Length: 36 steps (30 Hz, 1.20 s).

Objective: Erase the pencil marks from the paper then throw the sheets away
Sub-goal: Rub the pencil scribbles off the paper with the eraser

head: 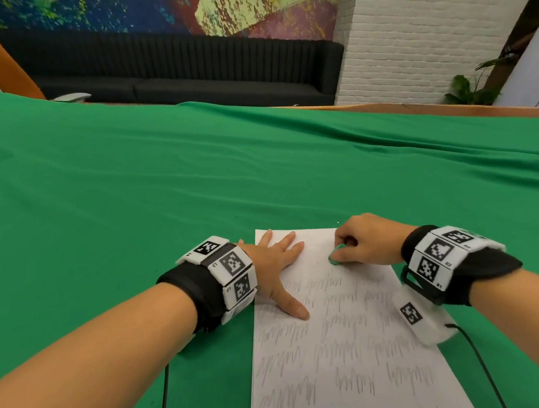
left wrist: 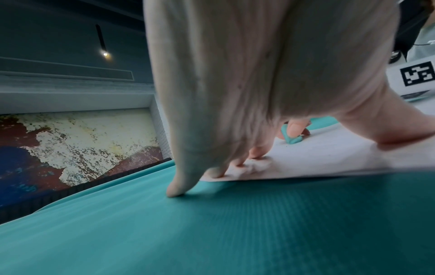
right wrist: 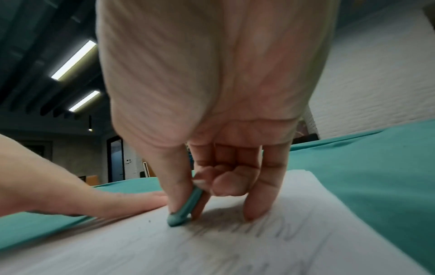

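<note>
— Which step now?
— Erasing. The right hand (head: 366, 240) pinches the eraser (head: 337, 257) on the paper (head: 339, 341), lower centre; the left hand (head: 273, 266), fingers spread, presses it.
— Next?
— Probably rubbing the lower rows, paper held steady.

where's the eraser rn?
Head view: eraser pinched in the right hand, touching the paper near its far edge, right of the flat left hand.

Two hands are showing: the left hand (head: 276, 260) and the right hand (head: 370, 240). One green eraser (head: 336, 258) is showing, far right on the paper. One sheet of paper (head: 343, 341) is lying in plain view; whether more are lying beneath it cannot be told. Two wrist bands are showing, one on each wrist.
</note>
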{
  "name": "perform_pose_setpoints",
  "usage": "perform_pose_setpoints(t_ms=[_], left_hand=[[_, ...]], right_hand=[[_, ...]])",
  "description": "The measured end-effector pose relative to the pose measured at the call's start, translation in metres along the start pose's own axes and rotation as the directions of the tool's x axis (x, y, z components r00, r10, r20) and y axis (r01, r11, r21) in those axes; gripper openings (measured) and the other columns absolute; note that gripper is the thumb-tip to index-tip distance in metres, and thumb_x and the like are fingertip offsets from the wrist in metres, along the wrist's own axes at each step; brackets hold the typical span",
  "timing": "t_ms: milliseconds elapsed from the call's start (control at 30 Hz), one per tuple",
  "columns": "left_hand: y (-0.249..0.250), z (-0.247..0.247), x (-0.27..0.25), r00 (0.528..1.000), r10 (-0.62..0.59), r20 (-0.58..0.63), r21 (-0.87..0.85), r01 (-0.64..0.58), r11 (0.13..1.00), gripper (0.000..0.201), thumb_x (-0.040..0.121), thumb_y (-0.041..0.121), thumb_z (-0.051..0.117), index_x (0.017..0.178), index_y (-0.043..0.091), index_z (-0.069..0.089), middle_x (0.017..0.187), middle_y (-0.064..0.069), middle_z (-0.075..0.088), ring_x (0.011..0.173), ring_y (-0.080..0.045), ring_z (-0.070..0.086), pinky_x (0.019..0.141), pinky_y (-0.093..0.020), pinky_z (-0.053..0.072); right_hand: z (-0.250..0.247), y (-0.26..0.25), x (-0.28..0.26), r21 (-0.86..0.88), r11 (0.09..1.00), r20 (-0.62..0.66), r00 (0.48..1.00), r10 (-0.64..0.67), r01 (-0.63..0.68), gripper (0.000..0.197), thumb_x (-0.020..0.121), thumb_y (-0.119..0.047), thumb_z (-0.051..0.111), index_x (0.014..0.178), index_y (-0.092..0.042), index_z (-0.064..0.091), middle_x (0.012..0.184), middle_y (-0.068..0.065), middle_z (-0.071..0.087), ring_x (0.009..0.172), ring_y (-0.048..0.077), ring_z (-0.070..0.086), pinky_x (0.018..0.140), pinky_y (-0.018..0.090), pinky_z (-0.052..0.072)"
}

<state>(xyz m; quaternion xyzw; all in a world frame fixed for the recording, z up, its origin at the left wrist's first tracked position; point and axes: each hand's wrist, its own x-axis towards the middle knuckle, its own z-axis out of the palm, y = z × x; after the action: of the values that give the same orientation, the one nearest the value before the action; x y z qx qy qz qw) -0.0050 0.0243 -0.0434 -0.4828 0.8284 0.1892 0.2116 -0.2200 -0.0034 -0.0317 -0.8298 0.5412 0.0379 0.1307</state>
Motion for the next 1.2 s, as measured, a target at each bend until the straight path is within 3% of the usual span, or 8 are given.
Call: perform_pose_setpoints(t_ms=[167,367,500,667,800,933,1100,1200], left_hand=[[0.000,0.001,-0.001,1.000,0.000,-0.003,-0.003,0.000,1.000,0.121,0.075,0.073,0.064,0.153,0.031,-0.019,0.160,0.013,-0.027,0.149,-0.023,-0.021,0.115,-0.067,-0.001],[-0.001,0.002,0.001,1.000,0.007,-0.013,-0.002,-0.007,1.000,0.122,0.074,0.074,0.063,0.154,0.032,-0.019,0.160,0.013,-0.026,0.149,-0.024,-0.021,0.115,-0.067,-0.001],[-0.002,0.002,0.001,1.000,0.006,-0.009,-0.004,-0.006,1.000,0.122,0.074,0.074,0.063,0.153,0.032,-0.019,0.160,0.013,-0.027,0.149,-0.023,-0.022,0.115,-0.067,-0.001],[-0.001,0.002,0.002,1.000,0.008,-0.016,0.000,-0.008,1.000,0.121,0.075,0.074,0.062,0.154,0.031,-0.019,0.160,0.013,-0.026,0.149,-0.024,-0.021,0.115,-0.067,-0.001],[-0.002,0.002,0.001,1.000,0.006,-0.010,0.005,-0.005,1.000,0.121,0.075,0.075,0.061,0.153,0.031,-0.020,0.160,0.013,-0.027,0.149,-0.024,-0.021,0.116,-0.066,-0.001],[-0.002,0.002,0.001,1.000,0.007,-0.012,0.010,-0.007,1.000,0.121,0.075,0.075,0.061,0.153,0.032,-0.020,0.160,0.013,-0.027,0.149,-0.024,-0.021,0.116,-0.066,-0.001],[-0.002,0.002,0.000,1.000,0.002,-0.007,0.011,-0.002,1.000,0.121,0.075,0.075,0.061,0.153,0.032,-0.020,0.159,0.013,-0.027,0.149,-0.024,-0.022,0.117,-0.065,-0.001],[-0.002,0.001,0.000,1.000,0.002,-0.008,0.006,-0.002,1.000,0.120,0.076,0.075,0.061,0.153,0.032,-0.020,0.159,0.013,-0.027,0.148,-0.024,-0.022,0.116,-0.065,-0.002]], right_hand=[[0.005,-0.007,-0.003,0.134,0.991,0.127,0.991,-0.044,0.027,0.024,0.088,-0.044,0.068,0.078,-0.023,0.067,0.067,-0.010,0.061,0.059,0.003,0.051,0.057,0.017,0.039],[0.001,-0.006,-0.003,-0.051,0.999,-0.016,1.000,0.002,-0.003,0.025,0.090,-0.039,0.065,0.071,-0.024,0.057,0.070,-0.007,0.058,0.064,0.012,0.052,0.054,0.022,0.037],[0.006,-0.009,-0.007,-0.002,0.999,0.073,0.996,-0.049,0.049,0.025,0.091,-0.044,0.064,0.073,-0.026,0.058,0.069,-0.011,0.057,0.063,0.005,0.050,0.057,0.021,0.038],[0.002,-0.008,-0.004,-0.086,0.996,-0.023,0.999,-0.029,0.027,0.023,0.090,-0.039,0.064,0.074,-0.022,0.059,0.070,-0.007,0.057,0.066,0.013,0.052,0.055,0.023,0.037],[0.010,-0.008,-0.008,-0.016,0.997,0.054,0.996,-0.074,0.075,0.030,0.090,-0.047,0.063,0.070,-0.026,0.056,0.067,-0.010,0.054,0.062,0.004,0.048,0.056,0.021,0.034],[0.003,0.000,-0.004,-0.144,0.990,-0.041,0.999,-0.006,0.000,0.031,0.092,-0.044,0.061,0.070,-0.023,0.054,0.067,-0.009,0.054,0.066,0.014,0.052,0.057,0.026,0.036],[0.013,-0.004,-0.008,0.008,0.995,0.073,0.992,-0.102,0.102,0.031,0.091,-0.048,0.061,0.071,-0.026,0.055,0.067,-0.009,0.056,0.062,0.005,0.048,0.058,0.021,0.036],[0.005,0.006,-0.006,-0.116,0.993,-0.013,1.000,-0.001,0.000,0.034,0.092,-0.045,0.060,0.067,-0.025,0.050,0.066,-0.008,0.054,0.067,0.016,0.052,0.060,0.028,0.038]])
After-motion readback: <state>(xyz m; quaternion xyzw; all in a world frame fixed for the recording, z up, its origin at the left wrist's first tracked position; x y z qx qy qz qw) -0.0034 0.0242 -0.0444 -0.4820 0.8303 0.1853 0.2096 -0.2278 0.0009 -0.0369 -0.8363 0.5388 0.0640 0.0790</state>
